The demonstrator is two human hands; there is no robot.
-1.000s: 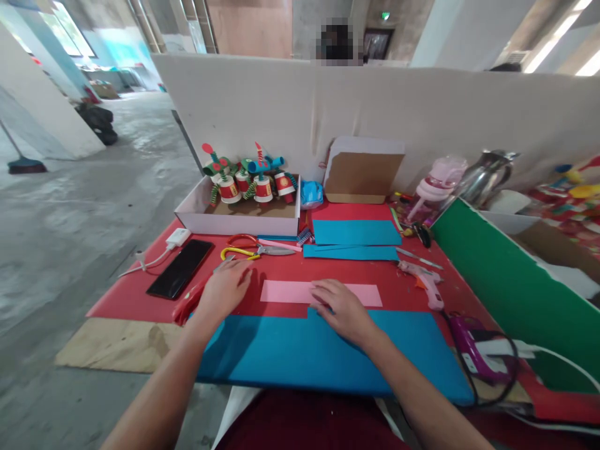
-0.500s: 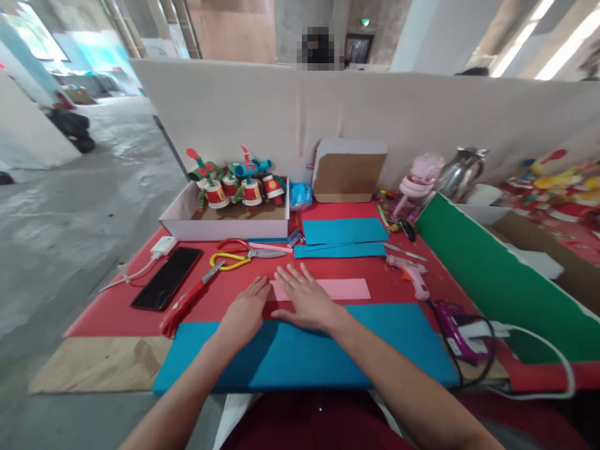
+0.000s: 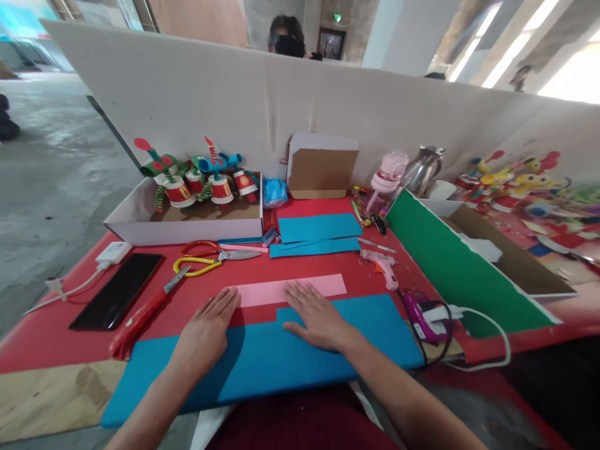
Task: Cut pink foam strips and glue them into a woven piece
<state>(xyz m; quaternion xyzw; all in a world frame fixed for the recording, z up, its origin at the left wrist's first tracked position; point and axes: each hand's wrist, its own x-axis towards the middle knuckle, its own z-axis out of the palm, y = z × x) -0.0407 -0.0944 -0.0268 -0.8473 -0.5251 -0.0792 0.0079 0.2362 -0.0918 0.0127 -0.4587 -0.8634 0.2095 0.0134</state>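
Observation:
A pink paper strip (image 3: 267, 292) lies flat on the red tabletop. My left hand (image 3: 206, 331) presses on its left end, fingers stretched out. Right of its middle, the fingertips of my right hand (image 3: 314, 312) rest on the strip, flat with the thumb apart. Both palms lie over the large blue sheet (image 3: 262, 369) along the table's front edge. Behind the strip are blue paper pieces (image 3: 319, 227) and scissors (image 3: 201, 257) with one red and one yellow handle. A knife with a red-wrapped handle (image 3: 140, 319) lies left of my left hand.
At the back left stands a white box (image 3: 187, 231) with several paper-cup figures. A black phone (image 3: 117, 290) lies at left. Rightward are a pink glue gun (image 3: 382, 265), a purple device with cables (image 3: 424, 315), a green panel (image 3: 450, 269), a pink bottle (image 3: 387, 178) and a metal jug (image 3: 422, 170).
My hands have moved apart: the left one slid toward the strip's left end, uncovering more pink between them. The whole view has shifted, with the table now further left.

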